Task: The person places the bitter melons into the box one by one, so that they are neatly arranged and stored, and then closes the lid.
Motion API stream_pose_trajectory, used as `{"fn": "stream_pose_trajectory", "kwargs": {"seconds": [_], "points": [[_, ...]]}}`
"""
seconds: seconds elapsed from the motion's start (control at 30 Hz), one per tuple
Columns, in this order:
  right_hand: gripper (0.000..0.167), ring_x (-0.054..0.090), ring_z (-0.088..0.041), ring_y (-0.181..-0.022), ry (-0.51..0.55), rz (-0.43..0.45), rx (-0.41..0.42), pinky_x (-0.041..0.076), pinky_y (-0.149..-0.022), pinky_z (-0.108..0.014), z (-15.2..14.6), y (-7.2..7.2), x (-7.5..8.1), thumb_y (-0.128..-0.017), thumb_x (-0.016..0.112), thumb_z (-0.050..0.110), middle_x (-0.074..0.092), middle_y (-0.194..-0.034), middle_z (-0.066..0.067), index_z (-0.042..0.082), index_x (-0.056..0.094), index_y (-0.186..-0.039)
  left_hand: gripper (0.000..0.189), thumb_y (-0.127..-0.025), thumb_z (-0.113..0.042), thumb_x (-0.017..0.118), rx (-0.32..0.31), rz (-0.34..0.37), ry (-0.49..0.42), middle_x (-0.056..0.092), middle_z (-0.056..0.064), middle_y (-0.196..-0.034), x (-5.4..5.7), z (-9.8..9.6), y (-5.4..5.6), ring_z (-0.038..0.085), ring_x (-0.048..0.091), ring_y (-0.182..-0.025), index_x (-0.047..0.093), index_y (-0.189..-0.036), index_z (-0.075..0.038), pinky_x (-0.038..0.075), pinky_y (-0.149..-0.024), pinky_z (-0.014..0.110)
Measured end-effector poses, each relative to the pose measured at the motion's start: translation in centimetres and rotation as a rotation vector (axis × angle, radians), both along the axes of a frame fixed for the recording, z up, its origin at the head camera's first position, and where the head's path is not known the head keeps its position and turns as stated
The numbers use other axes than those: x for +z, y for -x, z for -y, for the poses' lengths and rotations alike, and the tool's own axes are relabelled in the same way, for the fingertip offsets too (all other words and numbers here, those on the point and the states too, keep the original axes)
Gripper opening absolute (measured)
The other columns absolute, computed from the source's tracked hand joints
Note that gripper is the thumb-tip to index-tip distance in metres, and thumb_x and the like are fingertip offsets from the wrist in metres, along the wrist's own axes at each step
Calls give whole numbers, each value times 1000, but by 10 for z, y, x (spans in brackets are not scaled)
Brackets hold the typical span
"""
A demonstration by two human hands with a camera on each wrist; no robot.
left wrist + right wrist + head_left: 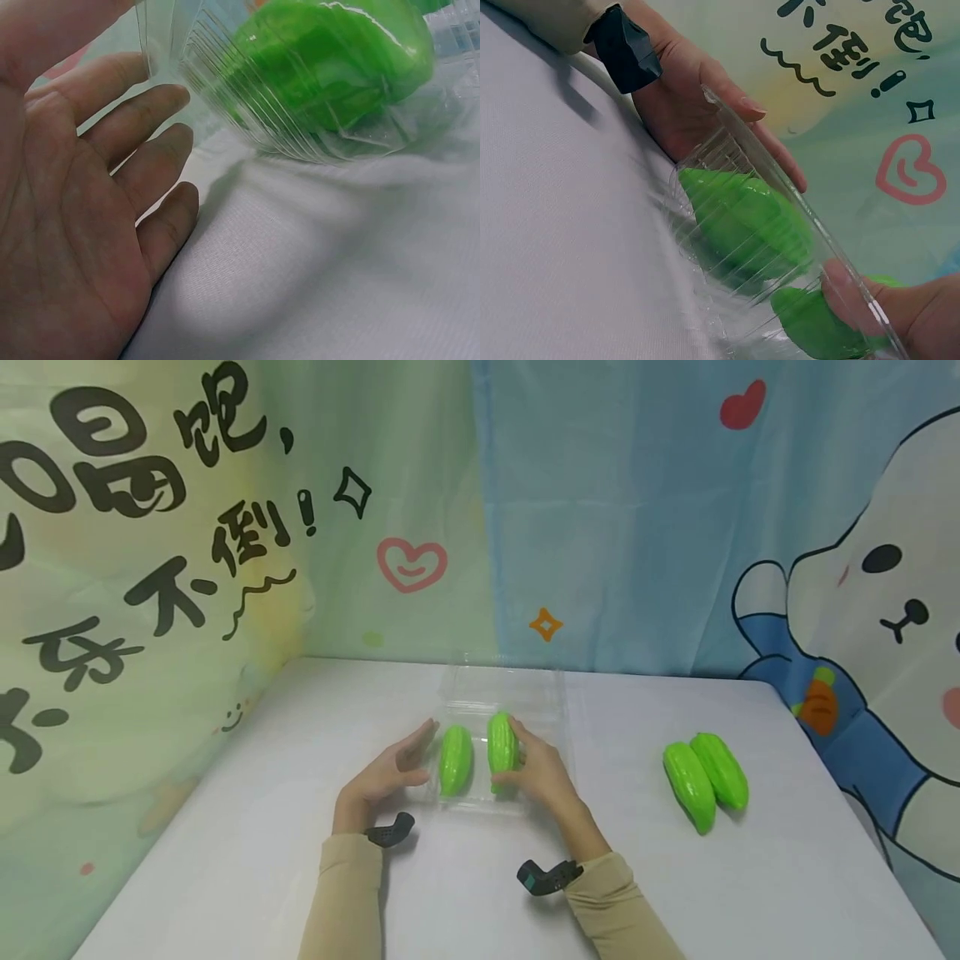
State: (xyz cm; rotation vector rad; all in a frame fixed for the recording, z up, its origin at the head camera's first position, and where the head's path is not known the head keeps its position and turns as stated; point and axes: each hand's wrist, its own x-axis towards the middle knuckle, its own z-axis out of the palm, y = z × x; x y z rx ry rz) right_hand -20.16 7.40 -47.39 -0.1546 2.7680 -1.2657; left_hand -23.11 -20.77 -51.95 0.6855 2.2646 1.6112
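A clear plastic container (480, 768) with its lid raised at the back sits mid-table. Two glossy green ribbed toy vegetables lie inside: a left one (455, 762) and a right one (502, 747). My right hand (545, 770) holds the right vegetable between thumb and fingers; in the right wrist view the thumb (844, 289) shows at its end. Along the container's left side is my left hand (382, 781), fingers extended and thumb apart. The left wrist view shows its palm (75, 187) facing the container's ribbed wall (259, 112), with nothing held.
Two more green toy vegetables (690, 785) (720, 768) lie side by side on the white tabletop (637, 893) at the right. Each wrist carries a dark camera mount (551, 877). A printed curtain (600, 510) hangs behind the table.
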Motion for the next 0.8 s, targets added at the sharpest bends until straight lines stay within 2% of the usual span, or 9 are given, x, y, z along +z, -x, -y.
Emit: {"fn": "stream_pose_trajectory", "kwargs": {"seconds": [0.13, 0.27, 0.43, 0.6, 0.8], "points": [[102, 42, -36, -134, -10, 6, -15, 39, -108, -51, -2, -1, -1, -65, 86, 26, 38, -150, -11, 20, 30, -150, 89, -83, -16, 72, -22, -5, -13, 15, 0, -160, 0, -3, 1, 21, 13, -148, 17, -153, -18, 11, -121, 40], [102, 37, -33, -137, -2, 0, -1, 35, -112, -49, -1, -1, -3, -64, 86, 24, 36, -151, -11, 17, 31, -149, 88, -84, -11, 70, -32, 4, -35, 15, 2, -160, 3, -2, -2, 22, 14, -148, 15, -153, -14, 11, -120, 36], [103, 34, -30, -140, -15, -30, -2, 30, -115, -46, 3, -3, -4, -62, 86, 20, 34, -152, -11, 16, 31, -149, 86, -84, -10, 70, -20, 2, -35, 17, 1, -160, 3, 0, -4, 20, 16, -147, 18, -153, -16, 13, -119, 32], [100, 43, -33, -134, -53, -24, -30, 37, -110, -49, 5, -5, -4, -61, 87, 22, 43, -147, -11, 18, 36, -147, 86, -84, -7, 69, -19, 10, -41, 17, 1, -160, 3, 0, -4, 20, 15, -148, 18, -153, -16, 14, -119, 33], [96, 49, -34, -129, -82, -19, -44, 42, -106, -51, 6, -5, -6, -61, 87, 25, 49, -142, -12, 19, 41, -144, 89, -83, -4, 69, -11, 21, -36, 13, 6, -160, 4, -2, -4, 23, 12, -148, 14, -153, -11, 12, -120, 38]]}}
